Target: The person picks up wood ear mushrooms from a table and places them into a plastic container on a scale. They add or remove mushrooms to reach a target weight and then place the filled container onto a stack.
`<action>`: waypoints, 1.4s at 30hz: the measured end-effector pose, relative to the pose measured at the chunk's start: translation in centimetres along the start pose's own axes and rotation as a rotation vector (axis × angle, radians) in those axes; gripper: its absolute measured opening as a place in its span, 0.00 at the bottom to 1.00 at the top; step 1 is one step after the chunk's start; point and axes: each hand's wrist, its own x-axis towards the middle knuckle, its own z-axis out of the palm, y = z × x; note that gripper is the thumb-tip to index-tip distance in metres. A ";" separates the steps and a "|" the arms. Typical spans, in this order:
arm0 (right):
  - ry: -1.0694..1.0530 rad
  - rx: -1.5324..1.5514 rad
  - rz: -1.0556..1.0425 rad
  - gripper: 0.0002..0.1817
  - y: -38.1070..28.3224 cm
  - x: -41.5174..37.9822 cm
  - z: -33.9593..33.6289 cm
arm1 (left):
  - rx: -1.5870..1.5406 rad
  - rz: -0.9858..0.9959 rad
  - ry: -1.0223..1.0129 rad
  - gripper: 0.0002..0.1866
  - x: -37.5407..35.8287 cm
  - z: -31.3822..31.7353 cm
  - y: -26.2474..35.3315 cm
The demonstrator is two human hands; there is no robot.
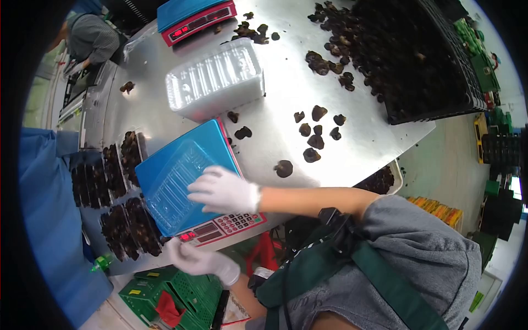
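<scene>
My right hand (223,191), in a white glove, reaches over a blue-topped scale (206,137) with its fingers stretched out. Under and beside those fingers lies a clear plastic tray (173,190) on the scale's platform. Close to the scale's red-lit display, my left hand (195,258) is gloved too and blurred by motion, its fingers apart with nothing seen in them. Dark, cap-like pieces resembling wood ear mushrooms (315,141) lie loose on the metal table (264,137). Filled trays of these dark pieces (131,228) stand left of the scale.
A stack of clear trays (217,80) stands behind the scale, with a second scale (195,19) beyond it. At the upper right, a black crate (432,115) spills dark pieces onto the table. Green crates (170,294) sit below the table edge. Another person (94,38) is at the upper left.
</scene>
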 end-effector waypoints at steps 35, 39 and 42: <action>0.343 -0.338 1.053 0.14 11.5 -24.1 -30.4 | -0.070 0.361 -0.585 0.17 -9.9 25.9 1.4; 0.471 -1.096 1.153 0.27 7.9 -31.6 -31.0 | 0.066 0.380 -0.650 0.21 -8.5 29.5 -0.6; 0.249 -0.646 0.745 0.25 10.2 -26.9 -26.3 | -0.212 0.244 -0.907 0.20 -9.3 28.8 1.4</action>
